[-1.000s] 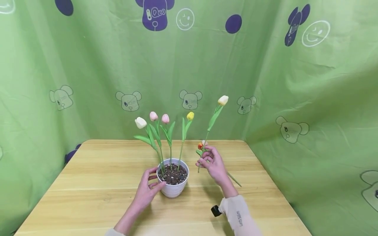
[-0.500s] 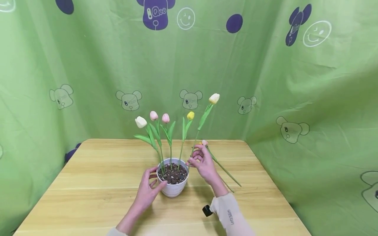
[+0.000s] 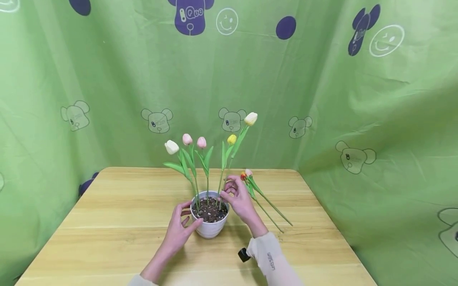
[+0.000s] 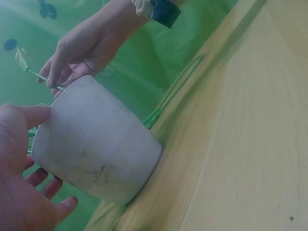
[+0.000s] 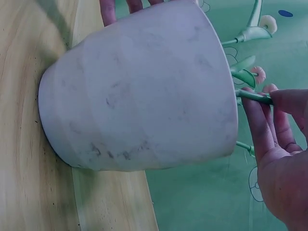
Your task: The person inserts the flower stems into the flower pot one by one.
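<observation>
A white ribbed flower pot (image 3: 210, 229) filled with dark soil (image 3: 210, 215) stands upright on the table. My left hand (image 3: 177, 229) holds it at the left, thumb at the near rim and fingers round the side. Between thumb and fingertips my right hand (image 3: 240, 201) pinches the green stem of a cream-white tulip (image 3: 251, 118). This stem leans right, its lower end over the soil at the pot's right side. Rooted in the same soil are a white tulip (image 3: 171, 147), two pink tulips (image 3: 202, 142) and a yellow tulip (image 3: 231, 139).
An orange-red tulip (image 3: 243, 176) and a pale pink tulip (image 3: 249, 172) lie on the wooden table (image 3: 107, 222) right of the pot, their stems toward the near right. A green printed curtain (image 3: 193, 71) surrounds the table behind and at the sides.
My right hand has carried the cream-white tulip leftward from beside the pot to over its right part. The tulips lying on the table have come into fuller view. My left hand stays on the pot.
</observation>
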Available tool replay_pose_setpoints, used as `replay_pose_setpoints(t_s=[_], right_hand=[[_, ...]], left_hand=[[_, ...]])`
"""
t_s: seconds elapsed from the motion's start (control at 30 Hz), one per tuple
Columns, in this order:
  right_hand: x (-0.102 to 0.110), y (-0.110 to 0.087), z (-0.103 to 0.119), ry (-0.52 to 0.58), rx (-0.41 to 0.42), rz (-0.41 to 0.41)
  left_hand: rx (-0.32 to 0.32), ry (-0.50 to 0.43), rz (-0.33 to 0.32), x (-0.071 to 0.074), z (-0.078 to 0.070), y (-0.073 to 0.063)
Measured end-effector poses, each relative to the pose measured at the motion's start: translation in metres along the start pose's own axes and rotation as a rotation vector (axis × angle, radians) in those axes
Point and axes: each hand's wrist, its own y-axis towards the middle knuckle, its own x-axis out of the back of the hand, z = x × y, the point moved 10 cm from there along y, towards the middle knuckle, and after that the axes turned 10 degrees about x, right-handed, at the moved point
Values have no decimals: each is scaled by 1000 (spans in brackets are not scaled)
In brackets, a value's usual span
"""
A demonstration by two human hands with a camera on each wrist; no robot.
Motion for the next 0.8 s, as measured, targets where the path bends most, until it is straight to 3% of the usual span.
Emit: replay_pose_setpoints(t_s=[0.5, 0.8], right_hand=[[-15, 4, 4, -51, 2, 35], [-22, 4, -1, -83, 28, 49]], left_hand=[[17, -21, 9, -1, 3, 0], [-28, -44, 8, -4, 1, -1]])
